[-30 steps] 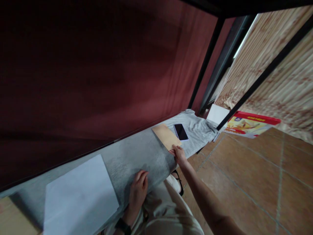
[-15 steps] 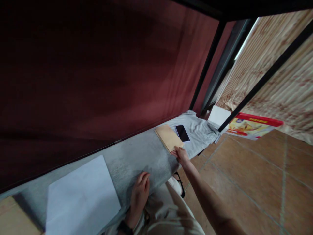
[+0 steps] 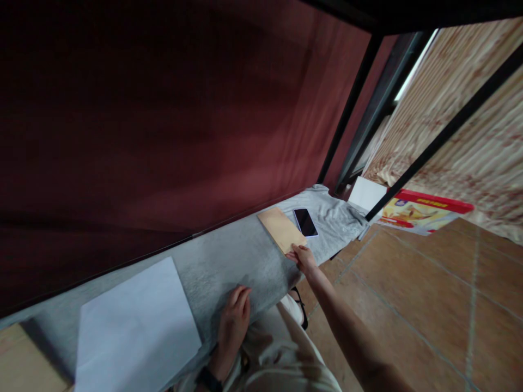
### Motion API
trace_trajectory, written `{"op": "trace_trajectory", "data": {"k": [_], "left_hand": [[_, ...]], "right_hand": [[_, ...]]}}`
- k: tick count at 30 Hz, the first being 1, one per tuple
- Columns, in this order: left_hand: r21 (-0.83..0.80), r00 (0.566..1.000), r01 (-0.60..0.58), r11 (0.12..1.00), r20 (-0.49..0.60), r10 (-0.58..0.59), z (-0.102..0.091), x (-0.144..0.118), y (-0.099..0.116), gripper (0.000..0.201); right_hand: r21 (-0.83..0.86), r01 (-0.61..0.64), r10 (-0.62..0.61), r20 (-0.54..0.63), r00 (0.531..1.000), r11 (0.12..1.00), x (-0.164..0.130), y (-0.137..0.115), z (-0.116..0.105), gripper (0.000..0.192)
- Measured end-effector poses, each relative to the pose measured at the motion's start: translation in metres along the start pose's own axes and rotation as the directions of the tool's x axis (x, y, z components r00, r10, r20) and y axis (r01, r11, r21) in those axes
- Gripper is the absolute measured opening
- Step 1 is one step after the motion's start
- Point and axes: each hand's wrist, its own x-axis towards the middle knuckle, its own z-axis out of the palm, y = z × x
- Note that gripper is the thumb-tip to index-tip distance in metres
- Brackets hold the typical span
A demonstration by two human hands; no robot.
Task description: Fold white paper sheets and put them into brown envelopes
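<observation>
My right hand [image 3: 301,257] reaches out over the grey cloth and pinches the near corner of a flat, tan kraft paper [image 3: 281,228], thumb on top and fingers at its edge. Whether this is a single sheet, an envelope or a thin stack, I cannot tell. Just beyond it lies a phone [image 3: 305,222] with a dark screen. My left hand [image 3: 235,313] rests on the cloth near its front edge, fingers loosely curled together with nothing in them. To its left are white paper sheets [image 3: 137,329], lying flat.
Grey cloth [image 3: 220,256] covers the narrow bench. Another tan piece [image 3: 28,362] lies at the lower left. A dark red panel [image 3: 204,136] rises behind. Black bars [image 3: 351,109] frame the right end, with a red-and-yellow printed box [image 3: 425,211] on the tiled floor [image 3: 412,283].
Both hands stay almost where they were, the right one still on the tan paper's corner. The tan paper's left side looks slightly thinner now. The view has shifted very slightly.
</observation>
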Motion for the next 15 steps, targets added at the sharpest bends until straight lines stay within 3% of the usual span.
{"op": "trace_trajectory", "data": {"k": [15], "left_hand": [[0.006,1.000,-0.023,1.000,0.011,0.023,-0.0012,0.0010,-0.0009,0.029]], "right_hand": [[0.011,-0.118,0.118,0.021,0.993,0.993,-0.0096,-0.0106,-0.0047,0.018]]}}
